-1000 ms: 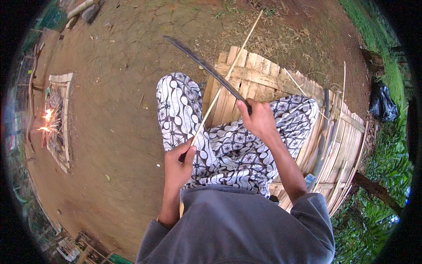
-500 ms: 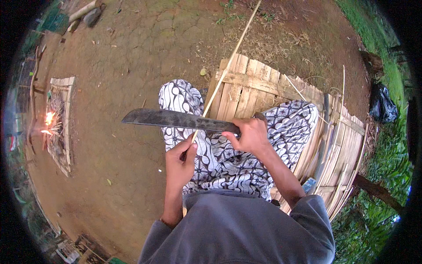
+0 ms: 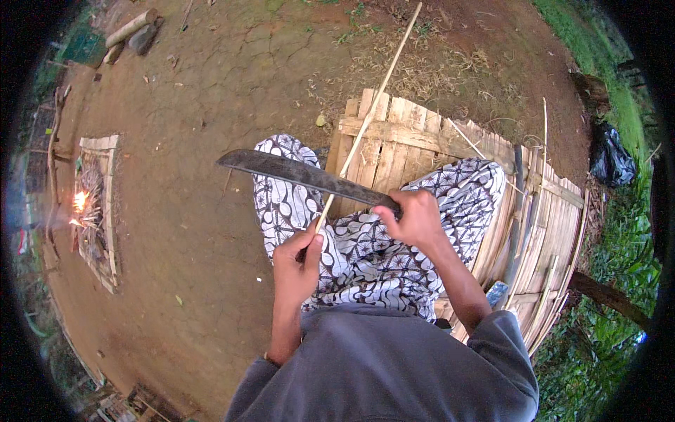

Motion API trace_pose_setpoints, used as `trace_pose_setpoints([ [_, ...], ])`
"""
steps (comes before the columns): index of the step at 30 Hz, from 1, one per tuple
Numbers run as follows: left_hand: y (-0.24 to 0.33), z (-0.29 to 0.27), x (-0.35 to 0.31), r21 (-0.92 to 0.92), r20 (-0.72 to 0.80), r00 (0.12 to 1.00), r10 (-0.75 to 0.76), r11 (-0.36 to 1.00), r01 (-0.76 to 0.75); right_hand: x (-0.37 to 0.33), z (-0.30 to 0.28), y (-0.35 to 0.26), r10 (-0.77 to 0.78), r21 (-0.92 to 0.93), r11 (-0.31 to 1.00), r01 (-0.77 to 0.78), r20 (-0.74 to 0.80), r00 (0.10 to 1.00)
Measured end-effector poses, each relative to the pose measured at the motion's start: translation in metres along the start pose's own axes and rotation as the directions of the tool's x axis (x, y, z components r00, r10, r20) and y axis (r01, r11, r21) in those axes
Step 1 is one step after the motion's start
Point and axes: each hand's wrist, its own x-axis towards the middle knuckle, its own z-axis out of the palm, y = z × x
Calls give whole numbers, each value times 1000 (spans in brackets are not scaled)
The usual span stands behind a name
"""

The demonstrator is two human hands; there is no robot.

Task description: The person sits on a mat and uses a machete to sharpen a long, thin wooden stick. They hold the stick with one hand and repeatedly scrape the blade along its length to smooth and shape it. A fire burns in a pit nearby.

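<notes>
A long, thin, pale strip that looks like bamboo point(image 3: 372, 110) slants away from me over the edge of a slatted bench. My left hand point(image 3: 298, 259) pinches its near end between thumb and fingers, above my left thigh. In my right hand point(image 3: 413, 216) is a machete point(image 3: 299, 173), gripped at the handle with the thumb along the base of the blade. Its dark, broad blade points left and crosses over the strip just beyond my left hand. Black-and-white patterned cloth point(image 3: 365, 246) covers my legs beneath both hands.
The slatted bamboo bench point(image 3: 394, 151) lies under me and to the right, with loose strips on it. Curly shavings point(image 3: 457, 77) litter the ground ahead. At the far left a fire point(image 3: 81, 202) burns beside a wooden frame point(image 3: 109, 169). A black plastic bag point(image 3: 610, 158) sits at right.
The machete's tip has swung away from me and to the right, so the blade lies more slanted. Both hands have shifted slightly right, and the strip has moved with my left hand.
</notes>
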Motion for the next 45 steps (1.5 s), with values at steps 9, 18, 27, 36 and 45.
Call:
trace_pose_setpoints([
  [9, -6, 10, 3, -103, 3, 997, 83, 991, -82, -22, 2, -35, -209, -7, 978, 210, 74, 975],
  [18, 8, 2, 0, -75, 33, 999, -20, 997, 22, -4, -11, -4, -39, -78, 996, 38, -20, 999],
  [27, 6, -4, -16, 22, 31, 999, -6, 1000, 5, 14, -15, 3, -86, -163, 984, 67, -112, 990],
  [36, 5, 0, -7, -60, 80, 996, -39, 997, 44, 5, -19, 12, 47, -39, 998, -49, -59, 997],
  [45, -1, -9, -7, -97, 98, 984, -148, 983, 158, 1, 8, -11, -320, -10, 947, 320, -34, 947],
])
